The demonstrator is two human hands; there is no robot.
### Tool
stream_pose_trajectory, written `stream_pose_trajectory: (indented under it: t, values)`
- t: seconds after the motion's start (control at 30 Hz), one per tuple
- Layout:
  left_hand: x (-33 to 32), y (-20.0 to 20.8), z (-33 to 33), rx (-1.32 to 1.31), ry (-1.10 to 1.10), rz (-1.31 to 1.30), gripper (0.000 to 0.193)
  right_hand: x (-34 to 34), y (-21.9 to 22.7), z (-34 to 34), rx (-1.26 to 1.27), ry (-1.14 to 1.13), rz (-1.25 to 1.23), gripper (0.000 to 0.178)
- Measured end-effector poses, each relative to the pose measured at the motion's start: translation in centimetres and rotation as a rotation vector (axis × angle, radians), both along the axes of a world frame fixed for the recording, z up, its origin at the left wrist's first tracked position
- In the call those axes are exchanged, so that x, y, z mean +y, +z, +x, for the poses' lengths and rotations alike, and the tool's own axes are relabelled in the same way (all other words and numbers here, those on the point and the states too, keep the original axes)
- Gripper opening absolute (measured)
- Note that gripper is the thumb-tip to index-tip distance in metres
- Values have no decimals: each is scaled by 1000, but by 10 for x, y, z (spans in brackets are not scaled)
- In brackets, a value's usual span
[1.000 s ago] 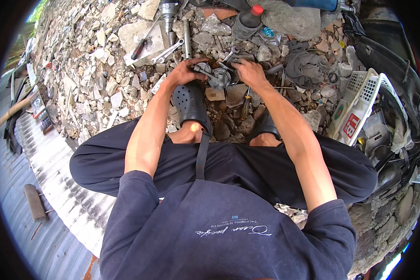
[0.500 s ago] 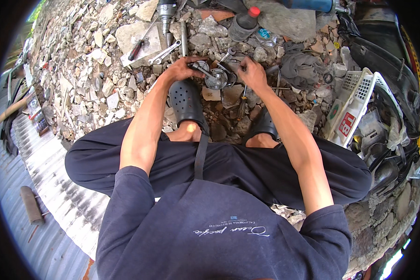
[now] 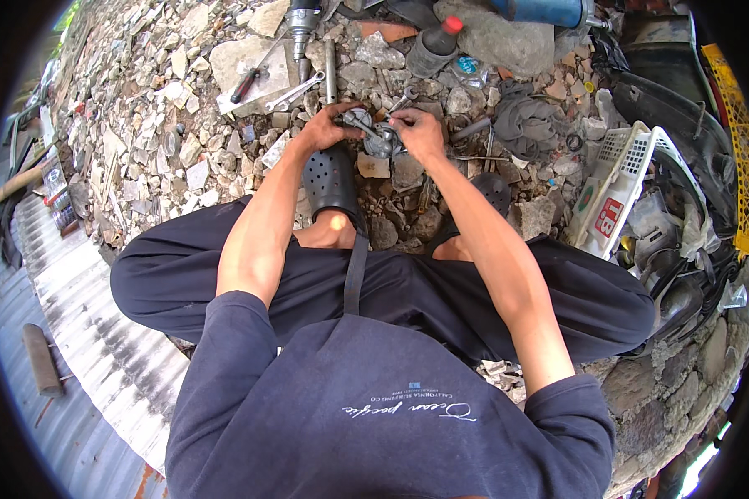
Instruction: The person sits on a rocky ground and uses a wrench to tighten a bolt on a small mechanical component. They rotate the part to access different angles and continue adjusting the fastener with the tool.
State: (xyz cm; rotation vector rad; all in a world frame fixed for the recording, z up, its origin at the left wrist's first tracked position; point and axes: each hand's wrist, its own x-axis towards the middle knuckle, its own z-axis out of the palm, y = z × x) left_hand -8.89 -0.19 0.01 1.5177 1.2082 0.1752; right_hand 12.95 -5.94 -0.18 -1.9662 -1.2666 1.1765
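Above the stony ground, just past my left clog, is a round silver-grey metal machine part [image 3: 378, 145] with a rod-like arm across it. My left hand [image 3: 324, 129] grips its left side, thumb and fingers curled round it. My right hand [image 3: 419, 135] is at the part's right side, thumb and fingertips pinched together; whatever they hold is too small to make out. Just beyond those fingers lies a small wrench [image 3: 405, 97]. Below my right wrist a screwdriver [image 3: 425, 198] is partly hidden by the forearm.
Beyond my hands lie a combination wrench [image 3: 295, 91], a red-and-black screwdriver [image 3: 245, 85], a metal tube [image 3: 330, 71] and a power tool [image 3: 302, 29]. A red-capped dark bottle [image 3: 433, 48] stands farther off. Right of my hands are a grey rag [image 3: 528, 123] and a white plastic basket [image 3: 612, 191].
My right hand has moved left, from beside the metal part onto its right side. Its forearm now covers more of the nearby screwdriver. My left hand keeps its grip.
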Motion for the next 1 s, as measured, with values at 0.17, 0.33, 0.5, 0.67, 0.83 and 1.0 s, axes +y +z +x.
stream_pose_trajectory:
  t: [0.17,0.33,0.5,0.67,0.83,1.0]
  values:
    - [-9,-15,-5,5,60,61,76,-10,2,-13,26,3,43,21]
    - [-13,-6,-1,39,58,77,79,-11,4,-18,-15,-21,29,22]
    - [-12,-6,-4,54,63,69,80,-8,20,-32,-149,50,-32,21]
    - [-9,-5,-4,23,58,28,82,-13,11,-34,-361,225,288,17]
    - [-9,-14,-7,42,48,38,84,-7,16,-37,-292,199,128,19]
    - [-8,-15,-7,38,41,30,84,-3,31,-35,-310,269,3,24]
